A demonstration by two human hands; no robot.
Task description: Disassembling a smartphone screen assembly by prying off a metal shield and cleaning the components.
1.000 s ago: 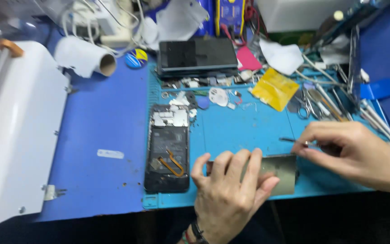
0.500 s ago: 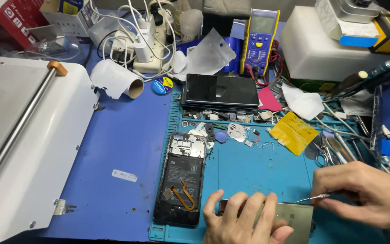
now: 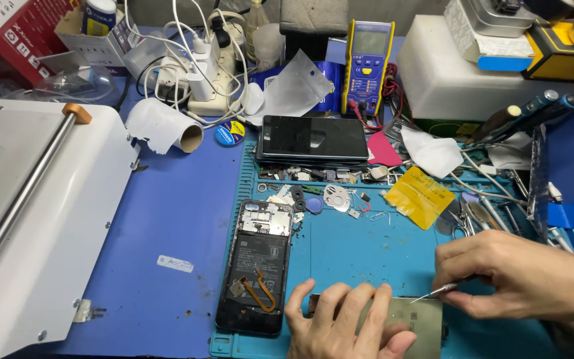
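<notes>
My left hand (image 3: 341, 326) lies flat on a grey-green rectangular phone part (image 3: 417, 320) at the near edge of the blue repair mat (image 3: 367, 249), pressing it down. My right hand (image 3: 509, 274) pinches a thin metal tool (image 3: 433, 292) whose tip touches the part's upper edge. To the left of my left hand lies an opened black phone (image 3: 256, 266) with an orange flex cable showing inside.
A white machine with a metal bar (image 3: 28, 213) fills the left. Behind the mat lie stacked dark phones (image 3: 313, 139), a yellow multimeter (image 3: 369, 63), a tape roll (image 3: 164, 126), a charger tangle (image 3: 197, 73), a yellow packet (image 3: 420, 196), tweezers and screwdrivers (image 3: 499, 193) at right, and small loose parts (image 3: 327, 193).
The view has tilted up, showing more of the back of the bench. My hands sit lower in the frame; the right hand has shifted slightly left with the tool on the part.
</notes>
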